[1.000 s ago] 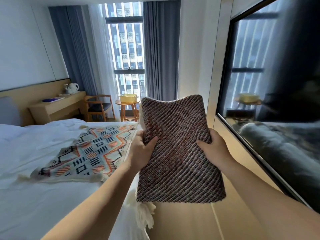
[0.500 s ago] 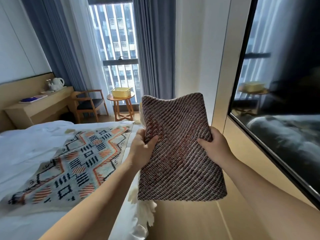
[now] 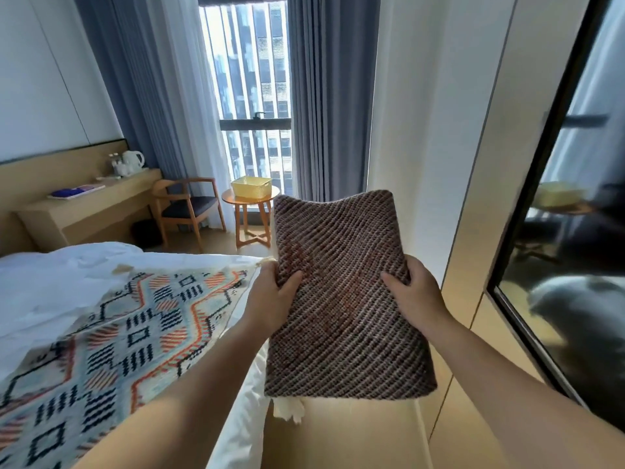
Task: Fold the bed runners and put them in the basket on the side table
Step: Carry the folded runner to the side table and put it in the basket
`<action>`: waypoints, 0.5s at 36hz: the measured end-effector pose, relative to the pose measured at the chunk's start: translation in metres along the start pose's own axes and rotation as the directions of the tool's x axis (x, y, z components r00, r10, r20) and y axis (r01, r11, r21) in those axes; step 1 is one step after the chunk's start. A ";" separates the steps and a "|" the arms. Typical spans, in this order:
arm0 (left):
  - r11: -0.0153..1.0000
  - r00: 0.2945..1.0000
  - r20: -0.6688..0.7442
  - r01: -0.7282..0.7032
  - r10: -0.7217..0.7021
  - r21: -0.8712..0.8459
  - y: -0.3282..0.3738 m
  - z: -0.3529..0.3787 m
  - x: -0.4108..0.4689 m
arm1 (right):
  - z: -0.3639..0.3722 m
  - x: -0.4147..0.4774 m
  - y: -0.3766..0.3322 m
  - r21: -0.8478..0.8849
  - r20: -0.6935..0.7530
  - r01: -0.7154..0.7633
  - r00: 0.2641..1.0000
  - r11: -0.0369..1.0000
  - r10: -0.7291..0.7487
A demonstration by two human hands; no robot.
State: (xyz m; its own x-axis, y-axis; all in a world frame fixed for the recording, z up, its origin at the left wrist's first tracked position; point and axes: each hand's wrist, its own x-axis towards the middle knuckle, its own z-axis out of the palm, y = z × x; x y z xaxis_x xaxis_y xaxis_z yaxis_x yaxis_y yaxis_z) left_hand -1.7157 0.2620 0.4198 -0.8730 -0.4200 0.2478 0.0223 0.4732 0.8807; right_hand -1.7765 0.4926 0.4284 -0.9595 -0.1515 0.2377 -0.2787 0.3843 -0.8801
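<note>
The person has walked closer to the window since a moment ago: the side table and its yellow basket now look nearer, and more of the patterned runner lies at the left. The folded brown runner is held up in the air beside the bed, its long axis running upright, folded top edge toward the window and white tassels hanging below its lower edge. The left hand is clamped on its left edge, the right hand on its right edge, thumbs on the near face. The patterned runner lies unfolded on the bed, running diagonally. I cannot tell what is in the basket; it sits on the round side table next to a chair.
</note>
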 end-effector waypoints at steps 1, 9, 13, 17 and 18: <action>1.000 1.000 -0.003 0.005 -0.005 -0.004 0.000 0.008 0.011 | -0.001 0.014 0.003 -0.004 0.002 0.005 1.000 1.000 -0.005; 1.000 1.000 -0.018 0.006 -0.006 -0.011 -0.003 0.056 0.100 | 0.000 0.114 0.032 -0.031 0.009 0.013 1.000 0.999 -0.013; 1.000 1.000 -0.019 0.015 -0.016 -0.011 -0.014 0.072 0.149 | 0.012 0.161 0.041 -0.031 0.009 0.020 1.000 0.999 -0.020; 1.000 1.000 -0.023 0.000 0.000 -0.021 -0.029 0.088 0.203 | 0.028 0.214 0.054 -0.055 0.004 0.024 1.000 0.998 -0.024; 1.000 1.000 -0.025 -0.007 0.006 -0.021 -0.034 0.092 0.219 | 0.033 0.231 0.059 -0.074 0.001 0.027 1.000 0.997 -0.027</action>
State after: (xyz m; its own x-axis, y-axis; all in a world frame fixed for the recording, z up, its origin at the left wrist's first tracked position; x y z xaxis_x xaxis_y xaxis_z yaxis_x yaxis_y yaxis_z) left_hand -1.9525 0.2253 0.4066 -0.8607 -0.4359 0.2633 0.0388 0.4594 0.8874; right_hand -2.0128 0.4500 0.4172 -0.9517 -0.1622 0.2608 -0.3065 0.4468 -0.8405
